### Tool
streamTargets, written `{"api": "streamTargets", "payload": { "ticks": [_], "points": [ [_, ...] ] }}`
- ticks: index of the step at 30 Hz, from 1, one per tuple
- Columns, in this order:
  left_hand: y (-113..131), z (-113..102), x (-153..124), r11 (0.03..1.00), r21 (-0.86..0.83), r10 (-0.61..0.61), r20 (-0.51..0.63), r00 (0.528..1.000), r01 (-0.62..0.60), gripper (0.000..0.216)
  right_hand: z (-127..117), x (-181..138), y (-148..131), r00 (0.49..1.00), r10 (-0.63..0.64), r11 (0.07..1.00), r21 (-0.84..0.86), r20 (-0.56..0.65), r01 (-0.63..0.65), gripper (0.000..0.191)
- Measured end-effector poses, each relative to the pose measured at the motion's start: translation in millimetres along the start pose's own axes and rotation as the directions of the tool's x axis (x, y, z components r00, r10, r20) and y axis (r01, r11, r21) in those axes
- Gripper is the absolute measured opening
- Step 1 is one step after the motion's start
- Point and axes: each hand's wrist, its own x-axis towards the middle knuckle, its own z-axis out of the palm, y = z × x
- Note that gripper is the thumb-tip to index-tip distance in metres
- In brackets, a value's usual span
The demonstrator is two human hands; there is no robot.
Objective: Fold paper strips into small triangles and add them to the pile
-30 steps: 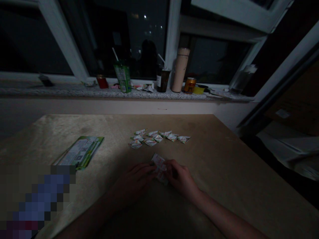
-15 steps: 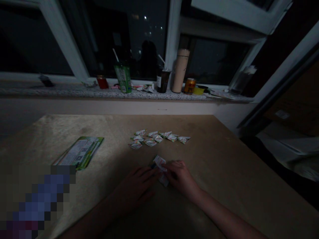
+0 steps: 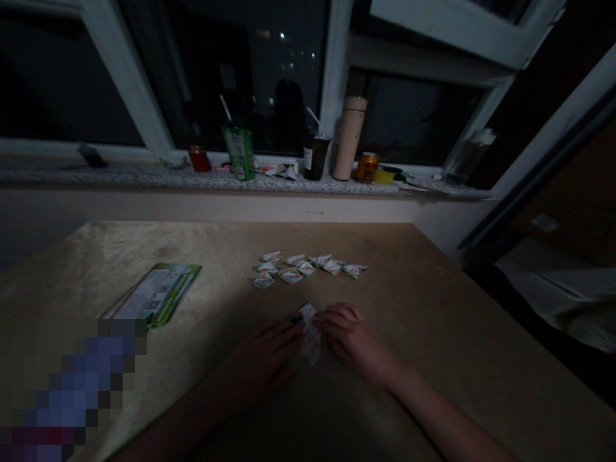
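Note:
A long, creased wrapper strip (image 3: 310, 337) with pale printing lies on the table in front of me. My left hand (image 3: 272, 353) rests flat along its left edge, fingers stretched out, fingertips touching it. On the opposite side, my right hand (image 3: 349, 337) has its fingertips at the strip's upper right edge. Its fingers are gently bent and its thumb sits apart, lower down. A small dark bit (image 3: 296, 318) shows by the strip's top left. Beyond the hands lies a group of several small folded wrapper pieces (image 3: 291, 276), white and green, pointed at the ends.
Flat green-and-white printed packaging (image 3: 163, 295) lies at the left of the brown table (image 3: 409, 276). Along the granite windowsill (image 3: 279, 185) stand a green cup (image 3: 239, 151) with a straw, a dark drink cup (image 3: 315, 157), a pinkish bottle (image 3: 350, 138) and a gold can (image 3: 367, 167).
My right hand has shifted slightly right and its fingers have loosened. The strip, previously folded over and partly covered, now lies longer and straighter. My left hand has stayed nearly still.

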Motion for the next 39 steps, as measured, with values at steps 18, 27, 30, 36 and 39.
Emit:
{"api": "streamTargets", "payload": {
  "ticks": [18, 27, 30, 36, 39],
  "points": [
    [16.1, -7.8, 3.7, 0.998, 0.028, -0.054, -0.030, 0.998, 0.055, 0.035, 8.4, -2.3, -4.8, 0.996, -0.087, 0.996, 0.033, -0.001, 0.087, 0.014],
    [16.5, -13.5, 6.7, 0.996, -0.045, -0.072, -0.017, 0.997, 0.072, 0.025, 16.3, 0.2, -3.4, 0.993, -0.105, 0.994, -0.038, -0.054, 0.103, 0.013],
    [14.4, -17.1, 7.6, 0.993, -0.090, -0.076, -0.008, 0.997, 0.075, 0.025, 18.3, 0.6, -2.4, 0.996, -0.066, 0.998, -0.024, -0.067, 0.064, 0.014],
    [7.1, -13.9, 4.3, 0.962, -0.244, -0.132, -0.010, 0.991, 0.125, 0.025, 21.3, 2.6, -2.1, 0.984, 0.142, 0.989, 0.062, -0.110, -0.135, 0.013],
    [5.1, -8.8, 1.7, 0.925, -0.323, -0.211, 0.001, 0.977, 0.200, 0.029, 24.1, 6.1, -3.1, 0.958, 0.263, 0.961, 0.123, -0.119, -0.248, 0.012]
  ]
}}
